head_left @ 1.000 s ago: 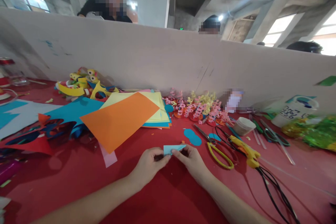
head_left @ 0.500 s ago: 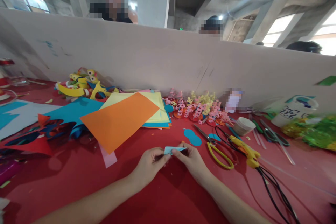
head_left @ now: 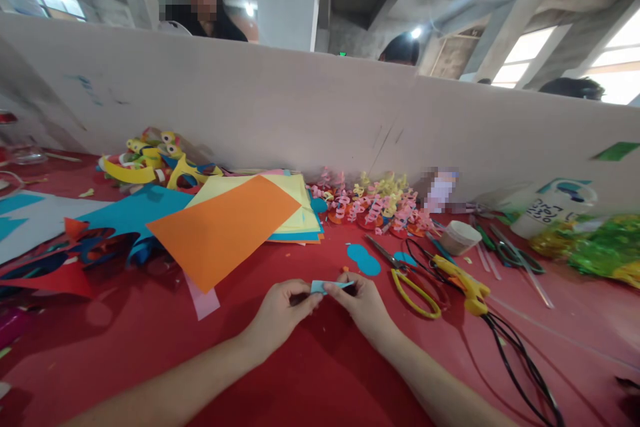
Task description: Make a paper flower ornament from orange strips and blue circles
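Between my two hands is a small folded piece of light blue paper (head_left: 319, 286), held just above the red table. My left hand (head_left: 283, 313) pinches its left end between thumb and fingers. At its right end my right hand (head_left: 369, 307) grips it, the thumb lying over the front; the fingers behind are partly hidden. Just beyond my right hand lie blue paper discs (head_left: 364, 260) that overlap. To the right of them rest scissors with yellow handles (head_left: 416, 297). A large orange sheet (head_left: 225, 230) tops the paper stack left of my hands.
Pink and yellow paper spirals (head_left: 380, 200) stand along the white partition (head_left: 280, 107). On the right are a yellow glue gun (head_left: 467, 287) with a black cord, a tape roll (head_left: 460, 238) and green-handled scissors (head_left: 517, 257). Paper scraps (head_left: 55, 277) lie left. People are beyond the partition.
The whole view has shifted slightly, so things sit a little further left. Both hands keep their hold on the folded blue paper, which appears tilted a bit flatter.
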Demonstrator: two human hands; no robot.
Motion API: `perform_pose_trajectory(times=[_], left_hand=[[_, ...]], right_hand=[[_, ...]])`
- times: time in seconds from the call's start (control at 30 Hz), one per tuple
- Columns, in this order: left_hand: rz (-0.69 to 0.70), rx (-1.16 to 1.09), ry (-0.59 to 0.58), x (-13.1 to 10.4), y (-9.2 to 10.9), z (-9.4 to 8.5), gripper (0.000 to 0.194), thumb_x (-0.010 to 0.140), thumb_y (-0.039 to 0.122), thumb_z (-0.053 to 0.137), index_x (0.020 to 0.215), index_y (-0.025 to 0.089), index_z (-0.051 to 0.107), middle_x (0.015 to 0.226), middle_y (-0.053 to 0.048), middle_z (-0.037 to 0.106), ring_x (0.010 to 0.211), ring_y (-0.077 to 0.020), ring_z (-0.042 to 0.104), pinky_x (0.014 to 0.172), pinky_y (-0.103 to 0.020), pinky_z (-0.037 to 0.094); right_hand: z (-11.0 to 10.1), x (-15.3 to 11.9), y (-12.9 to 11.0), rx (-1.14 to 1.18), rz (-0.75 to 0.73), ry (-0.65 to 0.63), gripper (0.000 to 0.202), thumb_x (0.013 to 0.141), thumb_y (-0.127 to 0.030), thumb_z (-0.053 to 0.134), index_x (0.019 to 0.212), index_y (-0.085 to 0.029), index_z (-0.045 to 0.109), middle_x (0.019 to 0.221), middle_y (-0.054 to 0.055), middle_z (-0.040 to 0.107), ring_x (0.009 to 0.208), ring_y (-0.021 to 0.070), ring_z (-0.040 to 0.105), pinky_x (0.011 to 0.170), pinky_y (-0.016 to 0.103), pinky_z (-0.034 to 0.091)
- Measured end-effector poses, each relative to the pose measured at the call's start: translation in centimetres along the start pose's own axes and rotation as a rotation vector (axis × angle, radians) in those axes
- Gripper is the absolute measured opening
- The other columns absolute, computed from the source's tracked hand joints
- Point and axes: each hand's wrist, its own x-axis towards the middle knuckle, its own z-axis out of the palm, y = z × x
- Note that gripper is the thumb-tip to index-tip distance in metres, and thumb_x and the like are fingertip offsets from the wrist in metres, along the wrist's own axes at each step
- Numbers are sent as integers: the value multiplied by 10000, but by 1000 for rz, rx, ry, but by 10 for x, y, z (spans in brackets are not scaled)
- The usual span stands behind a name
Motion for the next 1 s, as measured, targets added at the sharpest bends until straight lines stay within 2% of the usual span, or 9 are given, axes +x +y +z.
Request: perform_pose_trajectory(times=[0.17,0.37,0.63,1.0], left_hand=[[4,31,2,1,1,0,254,785,356,532,628,159,564,576,23,506,567,-120,463,559,-231,365],[27,69,48,2,-2,0,285,828,362,464,630,164,521,583,23,487,564,-122,464,538,-227,370],[70,161,65,2,1,-1,300,820,351,475,601,165,561,560,17,515,550,-128,485,547,-232,369],[169,269,68,-2,3,0,239,813,294,518,620,180,602,630,-5,591,604,-138,539,602,-243,402]], right_hand=[[-1,1,-1,21,-5,-19,446,587,-570,667,517,-187,450,459,-69,336,469,81,271,455,223,217],[-4,1,-7,160,-10,-152,345,616,-518,683,680,-189,600,604,-17,552,561,121,460,551,239,353],[-3,1,-1,91,-21,-60,364,620,-522,673,606,-177,558,537,-41,466,531,103,383,526,232,313],[-3,1,-2,33,-36,-37,435,610,-578,654,545,-181,489,512,-49,402,510,94,332,490,230,275]])
